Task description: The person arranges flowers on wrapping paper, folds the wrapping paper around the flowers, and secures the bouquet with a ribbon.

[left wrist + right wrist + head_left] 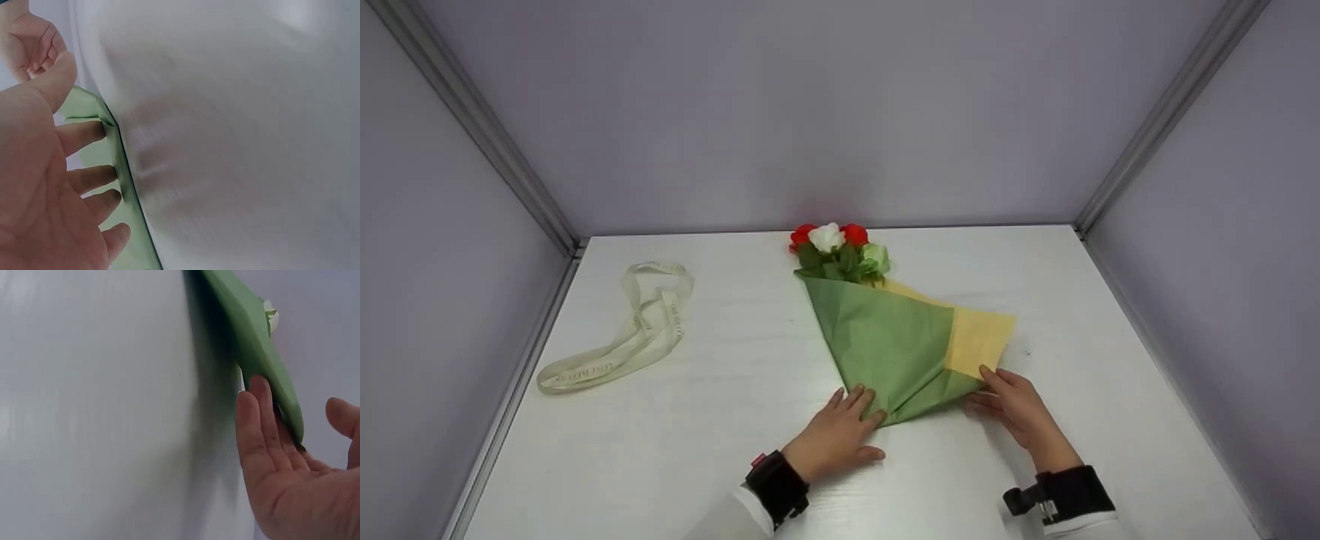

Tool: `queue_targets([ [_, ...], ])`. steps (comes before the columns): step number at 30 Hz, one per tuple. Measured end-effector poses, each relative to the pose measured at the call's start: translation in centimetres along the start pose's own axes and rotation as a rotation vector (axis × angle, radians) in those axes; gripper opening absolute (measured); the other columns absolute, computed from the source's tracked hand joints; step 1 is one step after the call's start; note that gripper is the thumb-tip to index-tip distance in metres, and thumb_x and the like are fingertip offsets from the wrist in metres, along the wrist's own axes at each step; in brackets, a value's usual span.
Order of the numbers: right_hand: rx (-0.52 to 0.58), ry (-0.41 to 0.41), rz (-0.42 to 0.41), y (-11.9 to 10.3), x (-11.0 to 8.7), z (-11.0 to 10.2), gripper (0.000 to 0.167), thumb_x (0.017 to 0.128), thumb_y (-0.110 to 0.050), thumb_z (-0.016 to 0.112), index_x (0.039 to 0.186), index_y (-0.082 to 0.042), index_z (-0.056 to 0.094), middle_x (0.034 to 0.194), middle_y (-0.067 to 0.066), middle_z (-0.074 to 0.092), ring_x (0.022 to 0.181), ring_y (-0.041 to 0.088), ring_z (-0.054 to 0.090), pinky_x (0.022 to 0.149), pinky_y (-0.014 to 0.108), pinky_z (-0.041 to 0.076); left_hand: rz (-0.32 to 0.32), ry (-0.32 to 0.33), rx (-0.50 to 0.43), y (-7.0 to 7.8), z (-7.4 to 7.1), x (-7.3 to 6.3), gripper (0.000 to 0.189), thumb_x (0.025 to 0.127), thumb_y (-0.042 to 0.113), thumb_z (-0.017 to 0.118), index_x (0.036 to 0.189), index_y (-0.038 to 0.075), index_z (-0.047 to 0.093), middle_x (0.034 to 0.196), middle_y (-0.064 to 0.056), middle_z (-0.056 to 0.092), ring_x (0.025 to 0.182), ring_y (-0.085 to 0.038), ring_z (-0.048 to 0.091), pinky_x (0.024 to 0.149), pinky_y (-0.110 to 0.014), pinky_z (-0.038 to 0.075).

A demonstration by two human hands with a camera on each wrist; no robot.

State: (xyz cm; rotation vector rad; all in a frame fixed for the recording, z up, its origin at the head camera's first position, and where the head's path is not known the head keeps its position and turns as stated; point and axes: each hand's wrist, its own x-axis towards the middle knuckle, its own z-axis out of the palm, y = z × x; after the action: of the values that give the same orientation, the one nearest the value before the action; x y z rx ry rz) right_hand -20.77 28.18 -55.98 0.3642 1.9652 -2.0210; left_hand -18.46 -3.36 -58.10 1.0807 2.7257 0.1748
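A bouquet of artificial-looking roses (828, 238) in red, white and pale green lies wrapped in green and yellow paper, heads toward the back wall. The left hand (840, 433) rests on the green wrapping paper (885, 322) near its narrow lower end, fingers spread and pressing down; the left wrist view shows the fingertips along the paper's edge. At the right corner, the right hand (1011, 405) has its fingers (261, 422) under a raised green edge. Its thumb stands apart from the paper in the right wrist view. The yellow layer (981, 337) shows beside that hand.
A loose pale ribbon (649, 330) with printed lettering lies on the left of the white table (735, 337). Grey-white panels (840, 112) enclose the table at the back and on both sides.
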Motion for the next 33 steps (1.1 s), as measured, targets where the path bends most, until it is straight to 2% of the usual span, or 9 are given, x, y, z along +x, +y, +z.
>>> queue_targets([
  [3,-0.011,-0.069,-0.078,0.1,-0.7,1.0,0.063,0.101,-0.034,0.055,0.144,0.009,0.037,0.127,0.021,0.059,0.111,0.030,0.063,0.095,0.041,0.049,0.003,0.006,0.022,0.1,0.0,0.0,0.070,0.094,0.060,0.049,0.149,0.017,0.045,0.158,-0.014,0.027,0.146,-0.032,0.021,0.115,-0.050,0.021],
  [7,-0.099,-0.183,-0.181,0.4,-1.4,2.2,0.060,0.101,-0.027,0.057,0.147,0.005,0.036,0.135,0.025,0.053,0.121,0.037,0.056,0.099,0.047,0.046,0.005,0.013,0.031,0.4,-0.1,-0.2,0.071,0.094,0.061,0.049,0.149,0.015,0.045,0.157,-0.014,0.029,0.145,-0.031,0.022,0.115,-0.049,0.022],
  [10,-0.180,-0.232,-0.236,0.7,-1.6,2.9,0.061,0.100,-0.023,0.060,0.149,0.002,0.034,0.138,0.028,0.049,0.123,0.040,0.053,0.098,0.049,0.046,0.011,0.022,0.036,0.7,-0.2,-0.4,0.073,0.094,0.060,0.050,0.148,0.013,0.045,0.156,-0.015,0.030,0.145,-0.030,0.024,0.115,-0.048,0.021],
  [13,-0.263,-0.246,-0.271,0.9,-1.7,3.4,0.064,0.098,-0.022,0.062,0.151,0.000,0.033,0.140,0.027,0.047,0.124,0.040,0.052,0.097,0.045,0.048,0.031,0.037,0.058,1.0,-0.3,-0.5,0.074,0.094,0.060,0.050,0.148,0.009,0.044,0.155,-0.014,0.032,0.144,-0.030,0.026,0.115,-0.047,0.021],
  [20,-0.334,-0.272,-0.302,0.8,-1.8,3.8,0.068,0.099,-0.022,0.062,0.154,-0.002,0.027,0.141,0.028,0.045,0.126,0.040,0.050,0.096,0.038,0.048,0.092,0.060,0.058,0.9,-0.1,-0.2,0.075,0.094,0.060,0.051,0.149,0.008,0.043,0.153,-0.008,0.039,0.143,-0.027,0.029,0.115,-0.043,0.024],
  [29,-0.311,-0.273,-0.293,0.9,-1.9,3.9,0.067,0.099,-0.017,0.061,0.153,0.001,0.025,0.140,0.031,0.045,0.126,0.041,0.049,0.096,0.044,0.048,0.106,0.066,0.023,0.5,0.1,0.0,0.073,0.094,0.059,0.052,0.149,0.011,0.043,0.153,-0.004,0.040,0.143,-0.029,0.029,0.115,-0.044,0.023],
  [33,-0.331,-0.278,-0.306,0.8,-1.9,4.0,0.067,0.099,-0.016,0.060,0.153,0.002,0.024,0.141,0.029,0.044,0.127,0.041,0.048,0.096,0.039,0.048,0.096,0.065,0.036,0.6,-0.2,-0.7,0.072,0.094,0.060,0.050,0.147,0.012,0.045,0.152,-0.007,0.039,0.142,-0.027,0.031,0.115,-0.043,0.023],
])
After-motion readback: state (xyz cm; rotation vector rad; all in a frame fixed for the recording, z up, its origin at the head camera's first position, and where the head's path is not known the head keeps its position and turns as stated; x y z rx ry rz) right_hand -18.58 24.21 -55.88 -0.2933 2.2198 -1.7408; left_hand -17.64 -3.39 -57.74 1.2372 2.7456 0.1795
